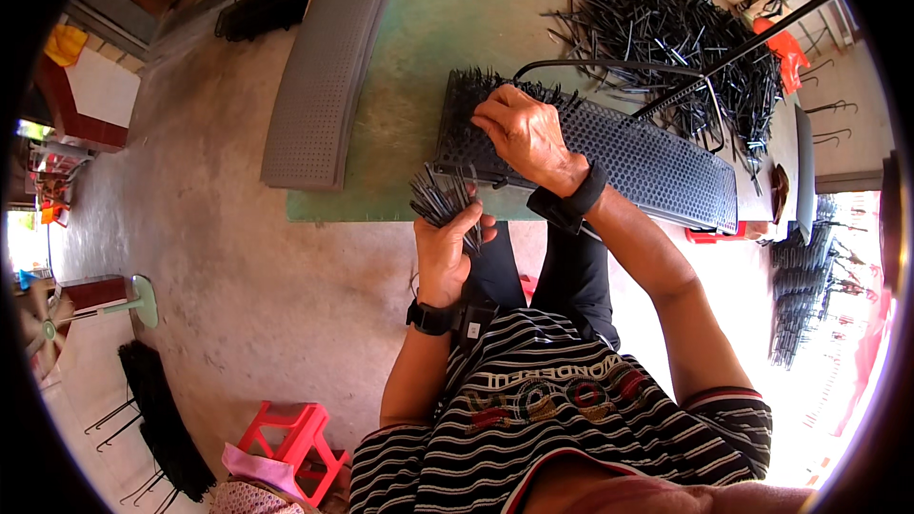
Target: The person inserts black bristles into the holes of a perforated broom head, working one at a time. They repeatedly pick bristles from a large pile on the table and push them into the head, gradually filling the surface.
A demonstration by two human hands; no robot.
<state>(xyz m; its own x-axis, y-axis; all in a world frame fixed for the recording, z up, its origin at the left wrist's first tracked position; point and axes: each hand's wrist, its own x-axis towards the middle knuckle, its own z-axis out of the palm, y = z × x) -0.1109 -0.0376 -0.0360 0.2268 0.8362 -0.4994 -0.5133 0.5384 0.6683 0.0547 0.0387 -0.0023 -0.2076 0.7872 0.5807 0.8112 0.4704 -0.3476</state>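
Observation:
My left hand (444, 257) is closed round a bunch of thin black strips (436, 198), which fan out above the fingers just off the table's front edge. My right hand (526, 136) is over the left part of a long black board with rows of holes (657, 164). Its fingers are pinched together; whatever is between them is too small or hidden. Around these fingertips, short black strips (466, 86) stick up densely from the board's left end and along its far edge. The holes farther right look unfilled.
A large heap of loose black strips (657, 33) lies on the green table (428, 38) at the far right. A bent black metal rod frame (709, 71) crosses above the board. Along the table's left side rests a long grey perforated panel (324, 86). A pink stool (295, 443) stands lower left.

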